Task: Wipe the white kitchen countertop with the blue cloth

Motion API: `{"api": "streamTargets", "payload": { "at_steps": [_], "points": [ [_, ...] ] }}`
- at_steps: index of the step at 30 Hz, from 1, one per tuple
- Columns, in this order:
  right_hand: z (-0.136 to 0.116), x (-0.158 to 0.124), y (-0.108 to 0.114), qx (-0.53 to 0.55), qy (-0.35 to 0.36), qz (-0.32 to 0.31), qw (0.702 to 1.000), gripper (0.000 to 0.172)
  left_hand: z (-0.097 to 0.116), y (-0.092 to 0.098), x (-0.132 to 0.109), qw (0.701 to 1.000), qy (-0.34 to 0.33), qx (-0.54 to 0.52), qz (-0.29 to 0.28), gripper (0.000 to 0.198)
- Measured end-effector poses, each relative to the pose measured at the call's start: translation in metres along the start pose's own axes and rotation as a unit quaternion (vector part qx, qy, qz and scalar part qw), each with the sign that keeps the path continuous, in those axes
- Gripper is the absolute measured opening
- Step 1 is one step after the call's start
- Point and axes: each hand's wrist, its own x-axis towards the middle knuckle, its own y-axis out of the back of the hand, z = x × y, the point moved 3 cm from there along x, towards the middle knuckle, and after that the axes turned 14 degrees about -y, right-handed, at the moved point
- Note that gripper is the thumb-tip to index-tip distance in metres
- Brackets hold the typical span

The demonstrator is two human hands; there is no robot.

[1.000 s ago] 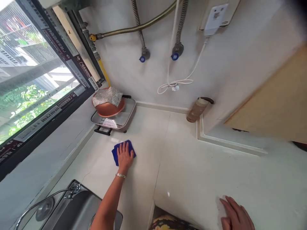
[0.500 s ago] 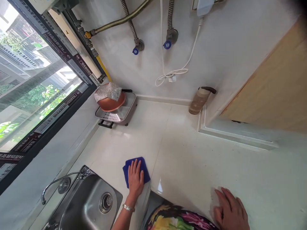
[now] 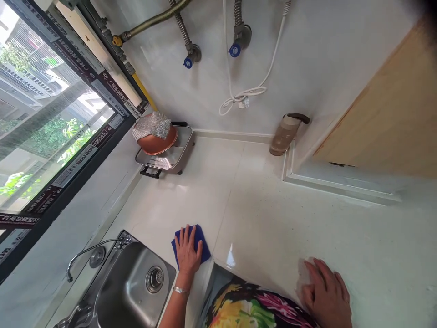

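Note:
A folded blue cloth (image 3: 202, 241) lies on the white countertop (image 3: 259, 218), just right of the sink. My left hand (image 3: 187, 253) rests flat on top of it, fingers spread, covering much of the cloth. Over at the lower right, my right hand (image 3: 327, 291) leans on the counter with its fingers a little bent and apart; nothing shows in it. Small dark crumbs or specks are scattered on the counter between my hands and the wall corner.
A steel sink (image 3: 119, 291) with a faucet (image 3: 83, 253) is at the lower left. In the back corner an orange pot (image 3: 157, 143) sits on an electric pan (image 3: 177, 157). A brown jug (image 3: 284, 135) stands by the wall. A wooden board (image 3: 382, 114) juts in from the right.
My left hand has shifted slightly left on the cloth, its fingers spreading wider, and the cloth has moved a little with it. My right hand stays in place. The view has tilted slightly.

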Motion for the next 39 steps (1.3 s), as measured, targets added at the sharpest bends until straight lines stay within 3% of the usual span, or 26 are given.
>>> {"api": "streamTargets", "payload": {
  "at_steps": [6,10,19,24,29,33,39],
  "points": [
    [0.001,-0.002,-0.001,-0.008,-0.007,0.007,1.0,0.069,-0.064,0.009,0.006,0.996,0.09,0.01,0.003,0.056],
    [0.001,0.0,0.0,-0.006,-0.016,-0.005,1.0,0.064,-0.095,0.012,0.023,0.989,0.144,0.017,0.002,0.058],
    [-0.009,0.006,0.01,-0.003,-0.033,-0.006,0.999,0.061,-0.163,0.02,0.091,0.966,0.257,0.022,0.012,0.06],
    [-0.007,0.004,0.005,-0.006,-0.029,-0.01,1.0,0.064,-0.191,0.02,0.136,0.956,0.289,0.029,0.038,0.061],
    [-0.002,0.002,-0.001,-0.021,-0.02,-0.011,1.0,0.068,-0.2,0.012,0.193,0.957,0.282,0.032,0.066,0.061],
    [-0.003,0.003,0.0,-0.028,-0.021,-0.013,0.999,0.067,-0.191,0.0,0.231,0.965,0.25,0.023,0.073,0.061],
    [-0.004,0.004,0.002,-0.035,-0.012,-0.009,0.999,0.064,-0.156,-0.01,0.24,0.978,0.188,0.018,0.093,0.06]
  ]
}}
